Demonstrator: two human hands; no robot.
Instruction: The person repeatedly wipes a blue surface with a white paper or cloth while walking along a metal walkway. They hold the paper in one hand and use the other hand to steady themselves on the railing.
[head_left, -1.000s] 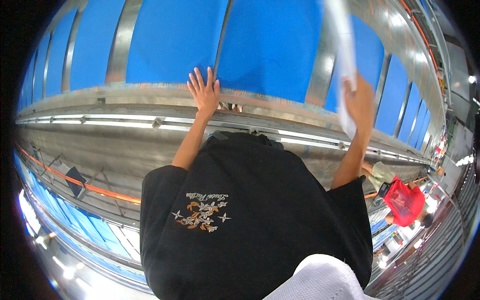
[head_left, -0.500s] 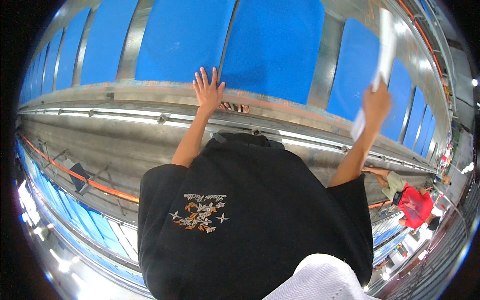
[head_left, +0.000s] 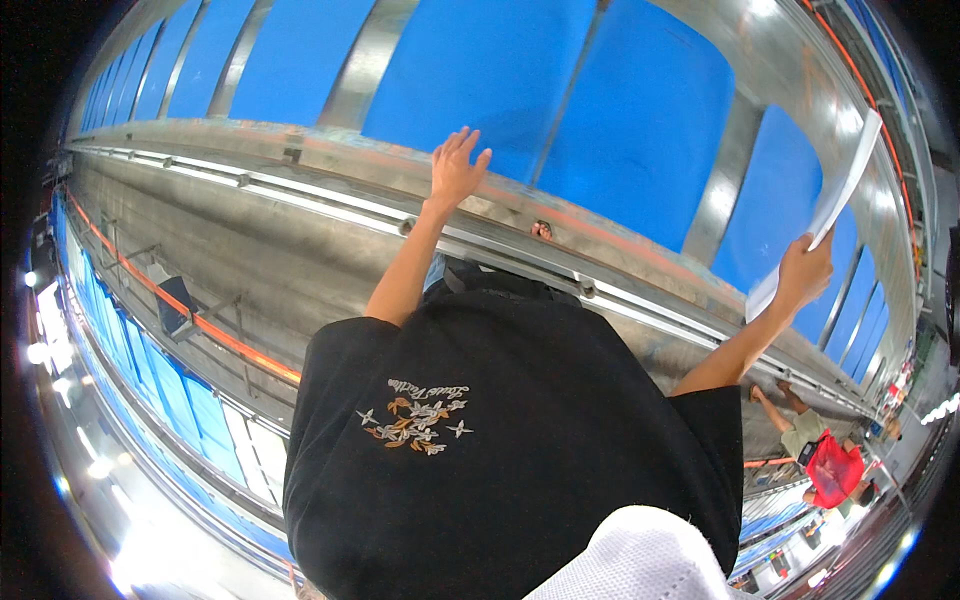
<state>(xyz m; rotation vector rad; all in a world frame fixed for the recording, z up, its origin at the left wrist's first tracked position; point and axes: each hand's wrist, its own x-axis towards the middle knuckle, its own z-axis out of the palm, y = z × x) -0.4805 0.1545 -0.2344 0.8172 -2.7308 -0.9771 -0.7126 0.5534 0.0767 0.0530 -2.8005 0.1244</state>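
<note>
My left hand (head_left: 457, 178), fingers partly spread, hovers by the near edge of a large blue fabric piece (head_left: 470, 80) on the long metal-topped table. It holds nothing; whether it touches the fabric I cannot tell. A second blue piece (head_left: 640, 120) lies just right of it, a narrow seam between them. Out to the right, my right hand (head_left: 803, 270) is closed round a long, thin white sheet (head_left: 850, 175). The sheet sticks out above and below the fist, over a smaller-looking blue piece (head_left: 770, 195). The fingers' far side is hidden.
A metal rail (head_left: 330, 205) runs along the table's near side. Behind me are a grey floor (head_left: 190, 240), an orange bar (head_left: 230, 342) and another blue-covered table (head_left: 165, 365). A person in a red garment (head_left: 833, 468) stands at the same table, far right.
My left hand has come up from lying spread at the seam between the blue pieces. My right hand has moved outward to the right with the white sheet. The whole view has turned somewhat.
</note>
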